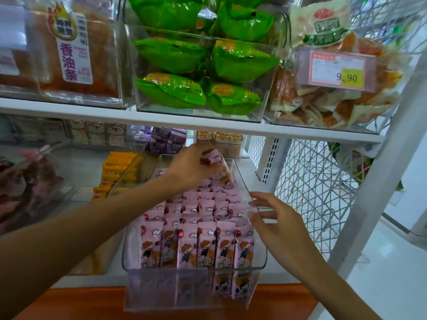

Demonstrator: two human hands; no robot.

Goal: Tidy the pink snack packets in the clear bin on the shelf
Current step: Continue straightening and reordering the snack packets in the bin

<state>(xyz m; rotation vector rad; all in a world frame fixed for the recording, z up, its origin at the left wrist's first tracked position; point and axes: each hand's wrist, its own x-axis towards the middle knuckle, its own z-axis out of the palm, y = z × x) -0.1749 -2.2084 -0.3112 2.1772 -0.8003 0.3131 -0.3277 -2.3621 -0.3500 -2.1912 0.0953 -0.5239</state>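
Left hand [191, 165]: fingers curled on loose pink packets [217, 167] at bin's rear.
Right hand [277, 225]: fingers spread, touching clear bin [261, 262] right wall.
Bin: overhanging shelf [184, 122] front edge.
Risk: likely tipping if pressed down.

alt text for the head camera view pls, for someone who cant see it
A left hand grips pink snack packets at the back of a clear bin pulled forward on a shop shelf, while the open right hand touches its right rim. Green packets fill the bin above.

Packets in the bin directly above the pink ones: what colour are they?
Bright green with yellow-orange patches, the packets showing clearly in the head view.
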